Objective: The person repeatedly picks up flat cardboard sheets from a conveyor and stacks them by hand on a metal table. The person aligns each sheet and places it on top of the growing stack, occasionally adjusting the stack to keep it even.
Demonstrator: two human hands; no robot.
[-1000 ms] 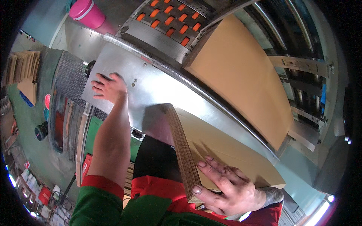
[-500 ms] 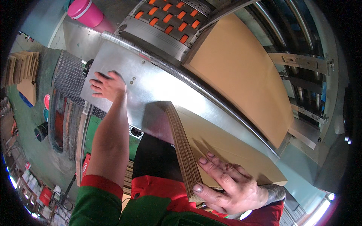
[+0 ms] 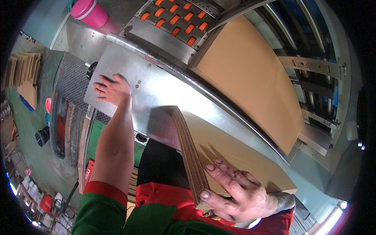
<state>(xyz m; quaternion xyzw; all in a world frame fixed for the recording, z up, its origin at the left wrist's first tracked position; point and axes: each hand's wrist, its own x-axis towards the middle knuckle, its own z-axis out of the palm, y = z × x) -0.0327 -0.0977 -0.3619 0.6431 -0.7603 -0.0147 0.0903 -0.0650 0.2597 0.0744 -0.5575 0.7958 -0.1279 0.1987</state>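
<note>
Stack of flat corrugated cardboard sheets (image 3: 235, 156), brown, lying on the steel feed table (image 3: 156, 90) of a machine, near end overhanging toward the body. Right hand (image 3: 239, 194) clamped on the near corner, thumb across the layered edge, fingers spread over the top sheet. Left hand (image 3: 111, 88) laid flat and open on bare metal, well apart from the stack, holding nothing.

Likely stiff along the flutes yet easily creased at a corner; as a bundle probably fairly heavy, with smooth faces prone to sliding over one another. Best taken at the edge with thumb under and fingers over, squeezing the layers together, ideally with a second hold on the far side to stop fanning.

Beyond the stack, a raised rail, then another large brown sheet (image 3: 246, 74) resting in the machine. Farther up, a grey belt with orange blocks (image 3: 176, 19). Pink cup (image 3: 90, 13) at the upper left. More cardboard piles (image 3: 25, 72) down on the green floor at far left, beside a chequer-plate step (image 3: 70, 84)
</note>
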